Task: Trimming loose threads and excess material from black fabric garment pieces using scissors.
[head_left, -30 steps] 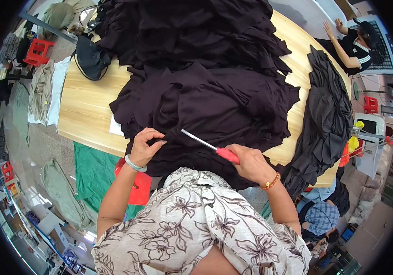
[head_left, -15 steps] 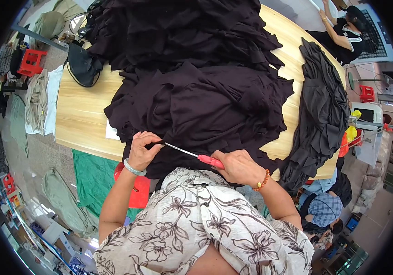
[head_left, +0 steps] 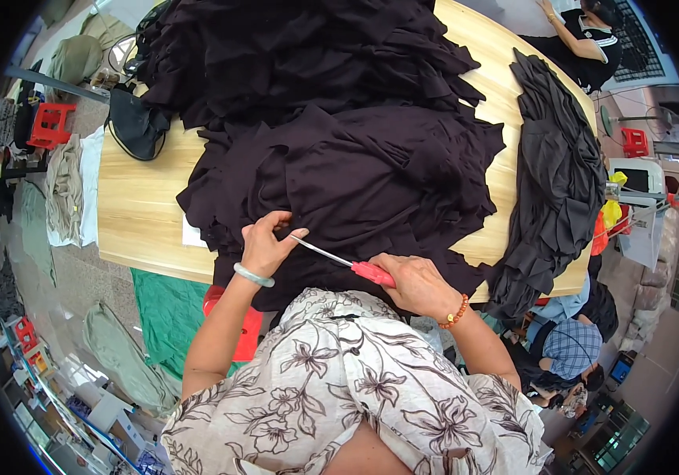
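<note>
In my right hand (head_left: pixel 422 285) is a screwdriver-like tool with a red handle (head_left: pixel 374 274) and a thin metal shaft (head_left: pixel 322 252). Its shaft points left and up, and the tip meets the thumb of my left hand (head_left: pixel 270 245). The left fingers are bent around an edge of dark cloth; exactly how much they hold is hidden. Both hands are over the near edge of a heap of dark purple-black cloth pieces (head_left: pixel 355 174), which lies on a light wooden table (head_left: pixel 145 202).
Farther back rises a larger black cloth pile (head_left: pixel 300 55). A dark grey cloth bundle (head_left: pixel 557 174) runs along the table's right side, a black cap-like item (head_left: pixel 135 123) lies at the left. Below are a red stool (head_left: pixel 248 332) and green cloth (head_left: pixel 167 317). Other people (head_left: pixel 585 47) are at right.
My left hand has moved slightly right and up, its thumb and forefinger spread wider. The tool has shifted a little right, its shaft sloping more steeply. The view has tilted slightly.
</note>
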Tool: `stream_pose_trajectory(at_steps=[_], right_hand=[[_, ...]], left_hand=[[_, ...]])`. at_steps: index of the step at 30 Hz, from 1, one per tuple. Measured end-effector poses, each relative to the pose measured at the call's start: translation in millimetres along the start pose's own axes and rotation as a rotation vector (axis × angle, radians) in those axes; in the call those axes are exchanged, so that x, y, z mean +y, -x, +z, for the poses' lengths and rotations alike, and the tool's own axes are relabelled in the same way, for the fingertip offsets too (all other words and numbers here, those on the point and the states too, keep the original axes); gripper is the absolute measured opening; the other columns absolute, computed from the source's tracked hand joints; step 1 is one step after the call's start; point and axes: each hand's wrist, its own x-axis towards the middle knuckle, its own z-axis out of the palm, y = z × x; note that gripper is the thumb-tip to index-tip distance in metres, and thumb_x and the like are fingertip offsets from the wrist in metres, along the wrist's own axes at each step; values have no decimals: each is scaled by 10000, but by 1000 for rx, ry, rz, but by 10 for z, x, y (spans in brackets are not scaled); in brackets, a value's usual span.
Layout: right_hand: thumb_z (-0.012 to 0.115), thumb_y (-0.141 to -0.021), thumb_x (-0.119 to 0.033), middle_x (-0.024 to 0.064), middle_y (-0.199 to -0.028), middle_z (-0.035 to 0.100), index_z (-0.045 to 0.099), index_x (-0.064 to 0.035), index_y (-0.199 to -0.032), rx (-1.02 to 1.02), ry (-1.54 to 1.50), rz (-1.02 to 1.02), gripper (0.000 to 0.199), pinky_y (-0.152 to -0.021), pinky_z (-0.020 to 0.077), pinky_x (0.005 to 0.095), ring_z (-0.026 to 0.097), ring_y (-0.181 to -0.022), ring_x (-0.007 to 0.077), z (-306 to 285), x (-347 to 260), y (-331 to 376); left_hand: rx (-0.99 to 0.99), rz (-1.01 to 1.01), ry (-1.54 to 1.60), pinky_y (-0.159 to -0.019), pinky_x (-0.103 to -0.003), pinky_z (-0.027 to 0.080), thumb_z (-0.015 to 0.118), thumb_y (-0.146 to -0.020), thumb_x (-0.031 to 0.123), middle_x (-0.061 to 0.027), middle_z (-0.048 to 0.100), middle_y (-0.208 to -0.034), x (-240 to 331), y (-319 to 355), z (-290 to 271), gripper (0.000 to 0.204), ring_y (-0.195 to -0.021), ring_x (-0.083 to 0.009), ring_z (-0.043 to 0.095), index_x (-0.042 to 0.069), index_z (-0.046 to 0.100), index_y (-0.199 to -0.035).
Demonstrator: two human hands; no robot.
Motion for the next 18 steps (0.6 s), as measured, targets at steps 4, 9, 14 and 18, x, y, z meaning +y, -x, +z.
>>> stream_pose_trajectory(at_steps=[4,9,14,18], right_hand=[[636,-824,-69,185,-942,675,577,-35,-1109,48,-13,55,293,-759,515,423,651,-871,373,-19,49,64],[641,-842,-101,191,-885,672,582,-49,-1104,53,13,81,274,-720,513,432,652,-830,378,3,93,90],[649,-879,-184,189,-762,655,588,-66,-1105,-55,62,133,262,-662,502,448,651,-741,385,-83,-19,104],[652,-888,-220,185,-708,641,591,-71,-1101,-27,68,117,267,-642,496,455,646,-695,384,-122,-76,87]], left_hand=[[-4,-56,108,-737,-307,477,797,-762,236,-86,683,-816,-44,-81,75,332,-725,-185,634,-16,675,-941],[-146,-163,506,-668,-229,436,773,-788,104,7,624,-755,-117,-80,52,197,-693,-75,534,-27,657,-878],[-14,-182,650,-624,-185,405,777,-776,15,71,579,-751,-143,-27,18,140,-685,-20,480,16,642,-811],[5,-143,685,-658,-177,429,777,-772,-12,69,580,-752,-137,-20,-42,147,-699,-19,499,26,637,-795]])
